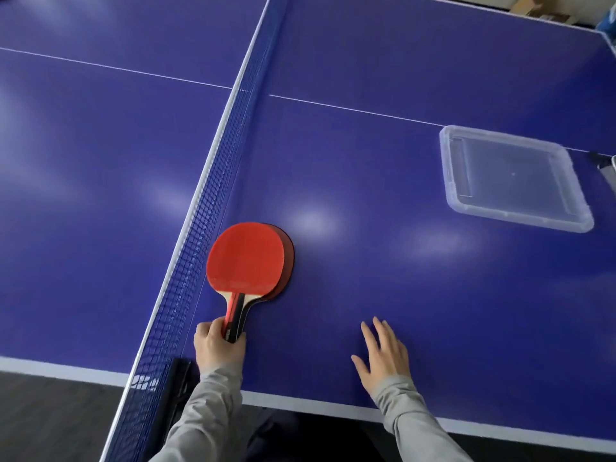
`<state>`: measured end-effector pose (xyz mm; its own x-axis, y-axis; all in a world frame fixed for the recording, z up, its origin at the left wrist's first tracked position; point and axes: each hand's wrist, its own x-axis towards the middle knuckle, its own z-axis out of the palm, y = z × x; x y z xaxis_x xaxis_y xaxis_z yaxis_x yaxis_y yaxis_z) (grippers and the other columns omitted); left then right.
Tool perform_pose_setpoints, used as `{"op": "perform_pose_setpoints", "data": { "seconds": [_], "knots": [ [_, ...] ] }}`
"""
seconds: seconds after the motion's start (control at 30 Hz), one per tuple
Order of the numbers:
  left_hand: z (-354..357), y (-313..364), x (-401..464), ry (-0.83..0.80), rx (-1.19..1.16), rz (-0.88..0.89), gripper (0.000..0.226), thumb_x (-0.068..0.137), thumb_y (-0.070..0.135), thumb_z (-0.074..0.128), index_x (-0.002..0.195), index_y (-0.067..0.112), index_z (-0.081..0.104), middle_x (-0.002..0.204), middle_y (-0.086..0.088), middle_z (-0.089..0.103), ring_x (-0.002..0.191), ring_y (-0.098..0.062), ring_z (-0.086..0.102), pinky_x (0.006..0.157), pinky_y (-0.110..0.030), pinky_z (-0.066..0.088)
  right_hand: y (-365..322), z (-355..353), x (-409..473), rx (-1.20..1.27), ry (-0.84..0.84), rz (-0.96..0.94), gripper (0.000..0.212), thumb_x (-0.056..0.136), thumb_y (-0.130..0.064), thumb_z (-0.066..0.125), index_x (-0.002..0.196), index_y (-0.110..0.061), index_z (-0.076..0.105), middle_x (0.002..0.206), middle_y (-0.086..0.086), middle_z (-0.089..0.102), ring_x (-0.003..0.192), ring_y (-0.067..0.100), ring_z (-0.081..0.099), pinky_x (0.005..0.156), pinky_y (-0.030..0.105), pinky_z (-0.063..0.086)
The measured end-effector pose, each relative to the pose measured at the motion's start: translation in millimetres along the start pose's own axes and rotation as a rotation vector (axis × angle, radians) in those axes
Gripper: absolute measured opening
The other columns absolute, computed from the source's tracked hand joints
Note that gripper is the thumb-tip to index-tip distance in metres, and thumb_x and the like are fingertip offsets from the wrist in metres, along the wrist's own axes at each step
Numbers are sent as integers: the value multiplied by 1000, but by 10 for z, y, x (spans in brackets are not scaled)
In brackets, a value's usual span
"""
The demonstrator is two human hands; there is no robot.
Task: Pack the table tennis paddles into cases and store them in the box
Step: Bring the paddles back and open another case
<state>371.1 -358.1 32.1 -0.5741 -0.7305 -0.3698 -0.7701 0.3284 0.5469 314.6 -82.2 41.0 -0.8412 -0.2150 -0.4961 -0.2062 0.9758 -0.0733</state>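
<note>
Gripping the striped wooden handles low in the frame, the left hand [218, 345] has its fingers curled round two stacked red-rubber table tennis paddles [248, 258], the upper one lying slightly offset over the lower so a dark red rim peeks out on the right. Both blades rest flat on the blue counter [383, 278], just beside the dark blue mesh net [203, 208] with its white top band that runs diagonally from lower left to the top centre. And over to the right, the right hand [383, 353] is spread wide, fingers straight and apart, palm down over the counter surface, holding nothing; whether it touches the surface I cannot tell. Grey sleeves cover both arms coming up from the bottom edge. Well apart, in the right of the frame, sits a shallow clear plastic box [515, 178], lying across the thin white centre line. Cardboard shapes show blurred at the upper right corner.
</note>
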Motion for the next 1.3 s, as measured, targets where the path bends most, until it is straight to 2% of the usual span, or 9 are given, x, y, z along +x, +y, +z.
{"op": "perform_pose_setpoints", "data": {
  "seconds": [0.43, 0.6, 0.7, 0.77, 0.87, 0.97, 1.03, 1.1, 1.3],
  "knots": [
    [-174, 45, -193, -36, 177, 167, 76, 64, 27, 84, 129, 9, 49, 121, -11, 53, 114, -32, 50, 91, -47, 41, -15, 2, -18, -22, -20, -15, 71, 94, -46, 39, 149, -22, 1, 158, 3, -4, 146, 21, -5, 116, 37, 20],
    [-268, 120, -395, 29, 318, 461, 76, 66, 34, 81, 130, 5, 51, 135, -12, 51, 123, -33, 51, 98, -48, 39, -21, -27, -33, -2, -35, -14, 70, 95, -44, 38, 149, -22, -1, 158, 2, -7, 146, 20, -7, 117, 37, 18],
    [-284, 262, -501, 11, 440, 706, 66, 72, 49, 52, 120, 4, 61, 130, -11, 58, 119, -28, 55, 104, -34, 26, -4, -46, -74, 23, -34, 5, 68, 95, -43, 36, 149, -22, 0, 158, 2, -4, 146, 18, -4, 117, 36, 17],
    [-218, 376, -559, -80, 510, 874, 62, 68, 49, 59, 110, 5, 68, 121, -10, 65, 113, -25, 61, 104, -27, 23, 43, -67, -131, 46, -15, 30, 64, 96, -42, 33, 149, -22, 4, 158, 0, 4, 145, 16, 4, 116, 34, 18],
    [-46, 600, -616, -239, 619, 1037, 67, 35, 48, 90, 89, 10, 76, 98, -2, 73, 90, -17, 71, 76, -25, 54, 198, -109, -262, 87, 23, 79, 57, 96, -40, 33, 147, -22, 15, 152, -3, 23, 140, 12, 21, 111, 30, 25],
    [163, 889, -657, -310, 675, 1145, 70, 24, 50, 91, 80, 11, 76, 85, 0, 74, 80, -12, 72, 64, -28, 59, 443, -147, -440, 110, 33, 159, 56, 96, -39, 33, 146, -20, 19, 149, -4, 28, 137, 12, 27, 108, 30, 29],
    [298, 1106, -706, -412, 751, 1157, 75, 51, 56, 83, 109, 10, 68, 115, -4, 66, 106, -11, 64, 89, -28, 52, 635, -166, -584, 127, 48, 226, 55, 96, -38, 33, 146, -20, 19, 149, -3, 28, 137, 12, 27, 108, 31, 29],
    [519, 1276, -772, -476, 820, 1197, 69, 87, 53, 51, 142, 16, 33, 149, 0, 34, 138, -11, 30, 115, -32, 22, 827, -182, -737, 153, 71, 293, 55, 96, -37, 33, 146, -20, 20, 149, -3, 28, 137, 14, 26, 109, 32, 28],
    [1008, 1765, -1262, -515, 881, 1289, 62, 94, 49, 39, 146, 19, 22, 152, 4, 26, 141, -12, 20, 116, -33, 12, 1378, -192, -1126, 228, 159, 438, 53, 96, -37, 35, 145, -22, 20, 149, -3, 28, 137, 15, 26, 111, 32, 26]
  ]
}}
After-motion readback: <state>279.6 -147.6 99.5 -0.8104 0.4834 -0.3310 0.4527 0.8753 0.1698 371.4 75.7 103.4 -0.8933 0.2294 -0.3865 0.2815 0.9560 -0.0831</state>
